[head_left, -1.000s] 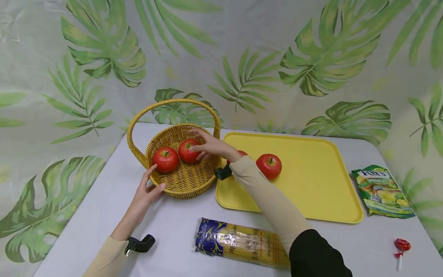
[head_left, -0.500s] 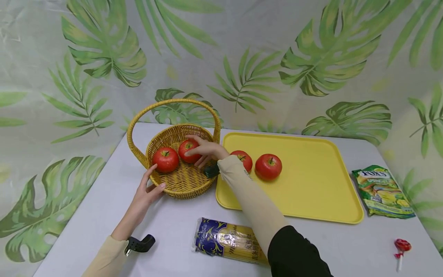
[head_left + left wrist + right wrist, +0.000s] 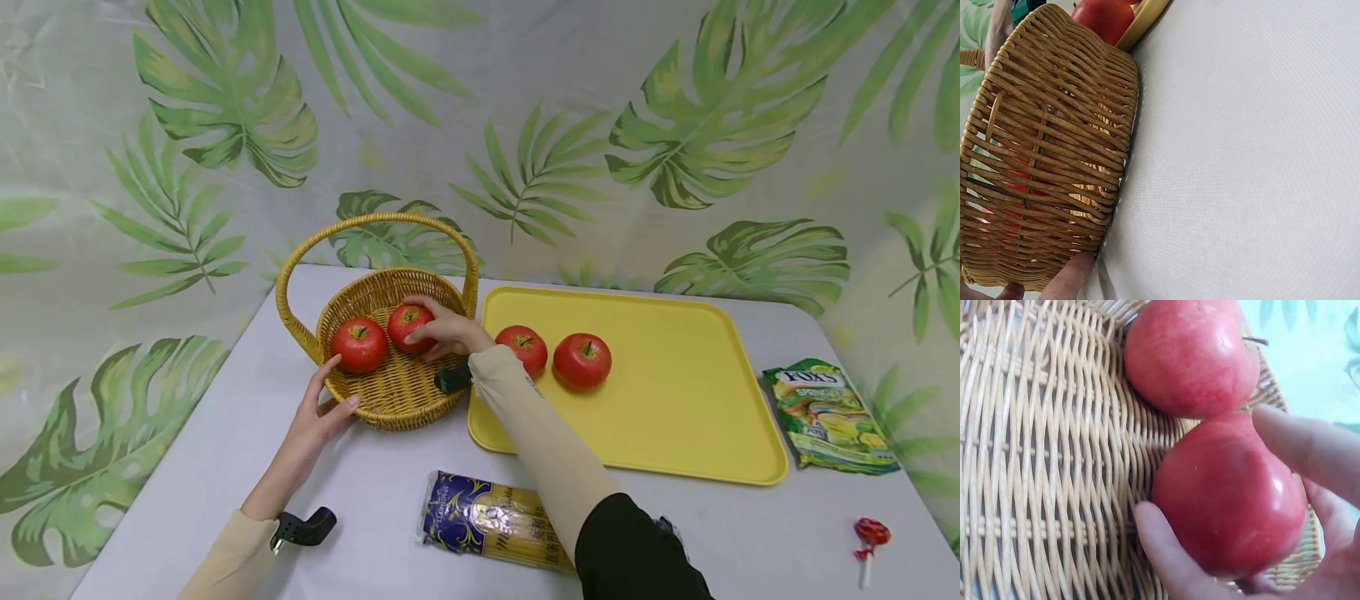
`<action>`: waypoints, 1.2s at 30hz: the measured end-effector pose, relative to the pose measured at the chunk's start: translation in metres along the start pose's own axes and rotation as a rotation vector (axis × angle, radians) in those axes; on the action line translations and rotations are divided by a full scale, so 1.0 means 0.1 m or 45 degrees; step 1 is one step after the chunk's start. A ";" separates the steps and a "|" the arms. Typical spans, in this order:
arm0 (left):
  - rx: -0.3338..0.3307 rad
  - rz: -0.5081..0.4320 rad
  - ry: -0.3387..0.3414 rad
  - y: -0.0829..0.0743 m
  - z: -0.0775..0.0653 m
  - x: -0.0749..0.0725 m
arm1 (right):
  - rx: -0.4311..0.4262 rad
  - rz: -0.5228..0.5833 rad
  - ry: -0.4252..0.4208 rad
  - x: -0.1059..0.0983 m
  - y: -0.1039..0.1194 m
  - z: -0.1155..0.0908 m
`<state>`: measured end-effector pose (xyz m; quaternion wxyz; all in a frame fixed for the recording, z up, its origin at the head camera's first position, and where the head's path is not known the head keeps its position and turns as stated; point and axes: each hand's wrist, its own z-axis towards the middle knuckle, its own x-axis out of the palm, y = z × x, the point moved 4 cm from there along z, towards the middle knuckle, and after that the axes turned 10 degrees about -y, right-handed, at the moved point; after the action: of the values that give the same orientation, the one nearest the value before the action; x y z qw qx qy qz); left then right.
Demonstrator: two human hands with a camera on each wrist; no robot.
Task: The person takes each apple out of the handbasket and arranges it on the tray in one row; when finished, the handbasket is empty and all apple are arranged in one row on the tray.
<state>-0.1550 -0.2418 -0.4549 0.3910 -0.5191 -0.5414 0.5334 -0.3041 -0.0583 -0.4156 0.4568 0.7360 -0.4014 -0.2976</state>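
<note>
A brown wicker basket (image 3: 401,392) with a tall arched handle stands at the table's left, two red apples inside. My left hand (image 3: 318,421) is at its front left, thumb and fingers spread against the outer wall; the left wrist view shows the fingertips on the weave (image 3: 1054,156). My right hand (image 3: 450,329) reaches inside and holds the right-hand apple (image 3: 1229,497) between thumb and fingers. The other apple (image 3: 1191,356) lies against it. Two more red apples, a nearer one (image 3: 522,350) and a farther one (image 3: 582,362), sit on the yellow tray (image 3: 675,392).
A spaghetti pack (image 3: 487,521) lies in front of the basket, partly under the right sleeve in view. Right of the tray are a green FOX'S candy bag (image 3: 831,415) and a red lollipop (image 3: 872,533). A leaf-patterned cloth (image 3: 540,167) hangs behind the white table (image 3: 375,500).
My right hand has come left and lower over the right-hand apple in the basket, and its fingers have closed around it. The left hand and basket have stayed put.
</note>
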 end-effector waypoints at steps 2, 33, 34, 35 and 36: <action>-0.001 0.001 -0.002 0.00 0.00 0.00 | -0.008 0.006 -0.019 0.01 0.00 0.00; 0.026 0.023 0.013 0.02 0.01 -0.01 | -0.439 -0.288 0.230 -0.51 0.20 -0.63; 0.028 0.022 0.015 0.03 0.01 -0.01 | -0.444 -0.299 0.235 -0.54 0.20 -0.67; 0.027 0.021 0.015 0.03 0.01 -0.01 | -0.448 -0.314 0.238 -0.57 0.20 -0.71; 0.025 0.018 0.015 0.02 0.00 -0.01 | -0.451 -0.328 0.234 -0.60 0.19 -0.74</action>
<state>-0.1549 -0.2431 -0.4570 0.3955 -0.5220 -0.5303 0.5384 -0.2806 0.0209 -0.3635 0.5717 0.7135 -0.2023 -0.3508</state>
